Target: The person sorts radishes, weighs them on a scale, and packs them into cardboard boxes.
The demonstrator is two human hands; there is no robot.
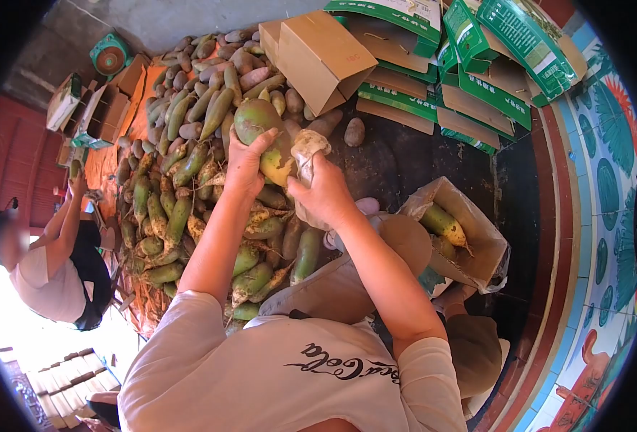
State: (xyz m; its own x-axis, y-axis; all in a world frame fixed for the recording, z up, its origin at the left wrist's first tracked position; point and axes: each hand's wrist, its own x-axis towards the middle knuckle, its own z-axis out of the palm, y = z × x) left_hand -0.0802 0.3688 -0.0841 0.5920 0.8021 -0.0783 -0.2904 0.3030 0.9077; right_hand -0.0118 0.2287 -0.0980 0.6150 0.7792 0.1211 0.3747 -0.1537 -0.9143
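A large green radish [257, 119] with a yellowish, soil-marked lower end is held up in front of me. My left hand [248, 162] is wrapped round its side, thumb across the front. Just to the right, my right hand [323, 189] grips a dirty pale cloth [305, 167], which is beside the radish's lower end. Beneath and beyond both hands lies a big pile of green radishes [178, 219], many with soil on their tips.
An open box [477, 248] holding radishes stands at the right. Flattened green cartons [477, 86] are stacked behind, near a brown cardboard box [326, 54]. At the left, another person [52, 266] holds a small green item. A green fan [110, 56] stands at the back left.
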